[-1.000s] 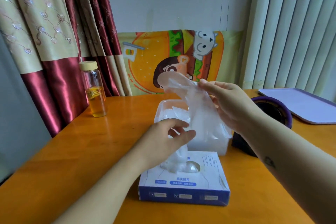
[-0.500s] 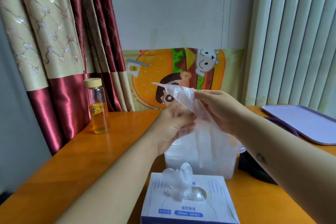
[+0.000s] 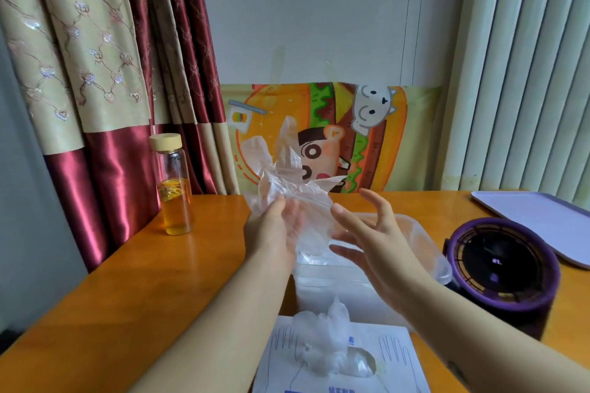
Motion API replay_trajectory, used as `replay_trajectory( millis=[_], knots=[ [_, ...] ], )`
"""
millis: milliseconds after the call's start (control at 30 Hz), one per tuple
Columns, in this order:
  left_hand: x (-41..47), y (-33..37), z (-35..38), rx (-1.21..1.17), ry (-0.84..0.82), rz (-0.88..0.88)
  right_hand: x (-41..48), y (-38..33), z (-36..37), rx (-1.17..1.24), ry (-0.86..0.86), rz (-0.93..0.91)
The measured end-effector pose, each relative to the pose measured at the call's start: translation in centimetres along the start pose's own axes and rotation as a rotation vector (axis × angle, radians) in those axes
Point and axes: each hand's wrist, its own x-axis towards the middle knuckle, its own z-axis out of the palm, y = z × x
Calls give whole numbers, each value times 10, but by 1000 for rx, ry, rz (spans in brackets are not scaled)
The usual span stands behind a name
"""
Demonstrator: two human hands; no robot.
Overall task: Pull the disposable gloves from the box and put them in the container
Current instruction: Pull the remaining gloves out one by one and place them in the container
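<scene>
Wooden counter (image 3: 127, 281): clear plastic container (image 3: 427, 242) set behind glove box (image 3: 399, 357). Crumpled disposable glove (image 3: 287, 182) gripped by left hand (image 3: 274, 233), held above container. Right hand (image 3: 370, 239) spread, nothing held; glove perhaps touched. Risk: light film, if released high, could be carried past rim. Box lid: hand outlines printed; blue characters cropped, unreadable.

A crumpled clear glove (image 3: 281, 175) is aloft over the translucent container (image 3: 426, 234) sitting just behind the white box (image 3: 405, 357).
</scene>
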Motion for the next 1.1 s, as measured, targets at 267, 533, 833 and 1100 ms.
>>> replay_trajectory(
  millis=[267,533,833,1100],
  knots=[
    [1,-1,-19,59,55,-27,34,5,35,-385,-101,-145],
    [19,18,-86,37,326,72,65,-5,24,-665,-380,88],
    [3,38,-64,810,50,861,81,-14,12,-751,-583,278],
    [18,-2,-9,1924,-777,399,90,-17,-43,-993,-470,298]
  ],
)
